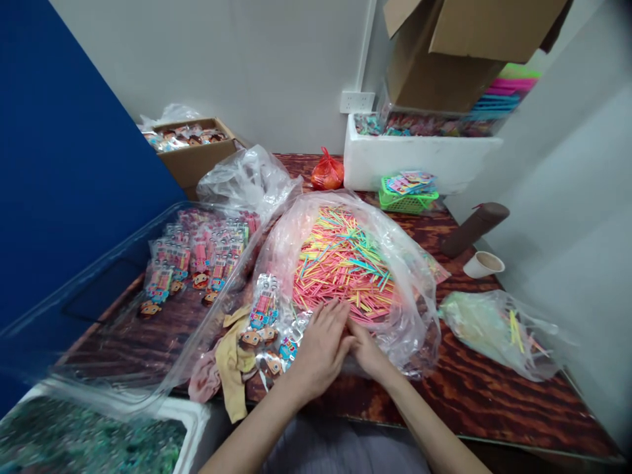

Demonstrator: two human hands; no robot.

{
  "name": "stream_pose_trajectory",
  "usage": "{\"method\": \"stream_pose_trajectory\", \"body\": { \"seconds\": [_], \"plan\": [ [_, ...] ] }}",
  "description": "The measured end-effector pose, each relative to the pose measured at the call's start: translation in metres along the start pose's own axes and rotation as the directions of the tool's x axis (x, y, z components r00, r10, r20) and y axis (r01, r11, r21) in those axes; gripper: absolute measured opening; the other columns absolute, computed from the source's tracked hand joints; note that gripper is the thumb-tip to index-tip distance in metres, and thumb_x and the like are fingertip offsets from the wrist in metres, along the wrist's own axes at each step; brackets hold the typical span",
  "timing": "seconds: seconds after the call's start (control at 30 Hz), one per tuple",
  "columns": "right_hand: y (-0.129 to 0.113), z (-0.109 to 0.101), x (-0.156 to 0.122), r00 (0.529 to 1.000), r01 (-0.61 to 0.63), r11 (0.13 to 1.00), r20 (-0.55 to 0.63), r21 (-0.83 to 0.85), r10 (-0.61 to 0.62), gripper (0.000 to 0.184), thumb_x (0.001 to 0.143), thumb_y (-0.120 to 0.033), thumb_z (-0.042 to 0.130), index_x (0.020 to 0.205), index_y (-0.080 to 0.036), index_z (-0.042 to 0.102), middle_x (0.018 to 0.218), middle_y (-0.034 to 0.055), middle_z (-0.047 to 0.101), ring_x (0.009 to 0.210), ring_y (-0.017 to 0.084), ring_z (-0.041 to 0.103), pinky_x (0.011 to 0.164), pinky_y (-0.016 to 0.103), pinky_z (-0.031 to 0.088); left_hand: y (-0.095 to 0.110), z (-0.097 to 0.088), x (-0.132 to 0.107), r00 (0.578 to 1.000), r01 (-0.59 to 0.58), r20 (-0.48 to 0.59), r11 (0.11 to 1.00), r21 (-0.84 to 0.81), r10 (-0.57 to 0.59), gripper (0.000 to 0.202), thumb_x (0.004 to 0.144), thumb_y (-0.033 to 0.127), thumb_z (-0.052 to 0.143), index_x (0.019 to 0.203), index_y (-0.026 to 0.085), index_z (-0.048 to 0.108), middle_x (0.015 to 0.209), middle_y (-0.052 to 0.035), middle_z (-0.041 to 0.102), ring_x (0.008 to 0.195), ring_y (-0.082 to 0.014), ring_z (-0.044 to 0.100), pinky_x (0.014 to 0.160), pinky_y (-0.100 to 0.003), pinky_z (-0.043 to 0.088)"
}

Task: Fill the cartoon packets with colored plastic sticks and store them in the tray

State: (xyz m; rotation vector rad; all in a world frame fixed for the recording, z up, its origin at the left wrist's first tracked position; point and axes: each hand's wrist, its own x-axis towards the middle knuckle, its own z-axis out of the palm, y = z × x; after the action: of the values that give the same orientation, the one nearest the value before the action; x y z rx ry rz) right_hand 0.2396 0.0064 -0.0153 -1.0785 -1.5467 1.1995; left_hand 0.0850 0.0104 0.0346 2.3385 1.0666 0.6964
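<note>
A heap of thin coloured sticks (pixel 343 263) lies in an open clear plastic bag (pixel 419 309) in the middle of the wooden table (pixel 474 388). My left hand (pixel 320 345) rests at the near edge of the heap with its fingers stretched forward and close together, reaching onto the sticks. My right hand (pixel 364 347) lies just behind and partly under the left one, and its fingers are hidden. Small clear packets with a cartoon face (pixel 264 316) lie right beside my left hand.
A large clear bag with several filled packets (pixel 197 260) spreads over the left. A smaller bag of sticks (pixel 494 329), a paper cup (pixel 484 264) and a brown bottle (pixel 473 227) are at the right. White foam box (pixel 419 158), green basket (pixel 407 197), cardboard boxes at the back.
</note>
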Motion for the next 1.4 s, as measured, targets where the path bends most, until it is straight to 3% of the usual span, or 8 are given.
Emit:
{"method": "stream_pose_trajectory", "body": {
  "seconds": [0.23, 0.3, 0.4, 0.53, 0.87, 1.0, 1.17, 1.4],
  "plan": [
    [-0.008, 0.003, -0.008, 0.991, -0.074, 0.997, -0.113, 0.015, 0.075, 0.024, 0.094, -0.043, 0.050, 0.101, -0.023, 0.061, 0.088, 0.0020, 0.065, 0.084, 0.020, 0.062, 0.079, 0.032, 0.051, 0.008, -0.012, -0.008, 0.990, 0.048, -0.125, 0.993, -0.110, -0.062, 0.062, 0.097, 0.029, 0.045, 0.152, 0.025, 0.019, 0.157, -0.0122, 0.029, 0.146, -0.0244, 0.025, 0.115, -0.048, 0.030],
    [-0.003, 0.005, -0.015, 0.985, -0.107, 0.994, -0.135, -0.018, 0.103, 0.022, 0.095, -0.041, 0.049, 0.090, -0.022, 0.060, 0.083, 0.0007, 0.062, 0.081, 0.019, 0.059, 0.076, 0.030, 0.048, 0.004, -0.020, -0.019, 0.978, 0.093, -0.174, 0.989, -0.118, -0.113, 0.055, 0.097, 0.027, 0.045, 0.149, 0.026, 0.028, 0.150, -0.0122, 0.041, 0.140, -0.0246, 0.036, 0.111, -0.046, 0.036],
    [0.007, 0.006, -0.024, 0.988, -0.117, 0.989, -0.115, -0.094, 0.106, 0.024, 0.095, -0.038, 0.048, 0.085, -0.021, 0.060, 0.082, 0.0022, 0.063, 0.083, 0.020, 0.058, 0.079, 0.030, 0.043, -0.013, -0.022, -0.040, 0.974, 0.160, -0.155, 0.986, -0.046, -0.165, 0.027, 0.097, 0.024, 0.044, 0.120, 0.022, 0.059, 0.121, -0.0105, 0.063, 0.115, -0.0242, 0.057, 0.097, -0.043, 0.046],
    [0.012, 0.008, -0.029, 0.989, -0.106, 0.990, -0.111, -0.090, 0.095, 0.020, 0.096, -0.032, 0.047, 0.087, -0.021, 0.061, 0.085, 0.0029, 0.064, 0.086, 0.021, 0.059, 0.081, 0.030, 0.041, -0.031, -0.012, -0.061, 0.972, 0.215, -0.130, 0.967, 0.136, -0.197, 0.021, 0.095, 0.018, 0.046, 0.088, 0.019, 0.066, 0.111, -0.0098, 0.066, 0.102, -0.0260, 0.059, 0.088, -0.045, 0.048],
    [0.015, 0.015, -0.036, 0.973, -0.117, 0.990, -0.207, -0.077, 0.099, 0.015, 0.096, -0.028, 0.047, 0.091, -0.022, 0.059, 0.089, 0.0028, 0.062, 0.088, 0.020, 0.059, 0.082, 0.030, 0.043, -0.017, -0.003, -0.058, 0.976, 0.179, -0.142, 0.978, 0.105, -0.164, 0.025, 0.094, 0.018, 0.045, 0.114, 0.019, 0.061, 0.121, -0.0112, 0.063, 0.114, -0.0249, 0.057, 0.096, -0.044, 0.048],
    [0.021, 0.018, -0.039, 0.976, -0.073, 0.995, -0.210, -0.072, 0.056, 0.015, 0.095, -0.026, 0.046, 0.100, -0.023, 0.060, 0.101, 0.0045, 0.064, 0.095, 0.020, 0.059, 0.087, 0.031, 0.044, 0.002, 0.013, -0.043, 0.998, 0.068, -0.020, 0.993, 0.097, -0.067, 0.049, 0.096, 0.024, 0.044, 0.144, 0.018, 0.036, 0.146, -0.0128, 0.046, 0.137, -0.0250, 0.039, 0.111, -0.046, 0.037],
    [0.018, 0.018, -0.038, 0.978, -0.044, 0.994, -0.205, -0.098, 0.023, 0.018, 0.095, -0.024, 0.045, 0.102, -0.023, 0.061, 0.102, 0.0054, 0.065, 0.099, 0.021, 0.059, 0.088, 0.031, 0.044, 0.004, 0.016, -0.040, 0.998, 0.032, 0.050, 0.993, 0.115, -0.038, 0.061, 0.096, 0.026, 0.046, 0.151, 0.021, 0.021, 0.156, -0.0119, 0.031, 0.145, -0.0255, 0.027, 0.114, -0.048, 0.032],
    [0.011, 0.015, -0.033, 0.983, -0.032, 0.990, -0.186, -0.135, 0.006, 0.020, 0.096, -0.024, 0.046, 0.086, -0.021, 0.063, 0.084, 0.0037, 0.064, 0.084, 0.020, 0.060, 0.077, 0.028, 0.043, -0.038, -0.013, -0.064, 0.939, 0.335, -0.187, 0.890, 0.311, -0.288, 0.031, 0.094, 0.030, 0.050, 0.121, 0.018, 0.058, 0.118, -0.0138, 0.061, 0.110, -0.0301, 0.055, 0.095, -0.049, 0.045]
  ]
}}
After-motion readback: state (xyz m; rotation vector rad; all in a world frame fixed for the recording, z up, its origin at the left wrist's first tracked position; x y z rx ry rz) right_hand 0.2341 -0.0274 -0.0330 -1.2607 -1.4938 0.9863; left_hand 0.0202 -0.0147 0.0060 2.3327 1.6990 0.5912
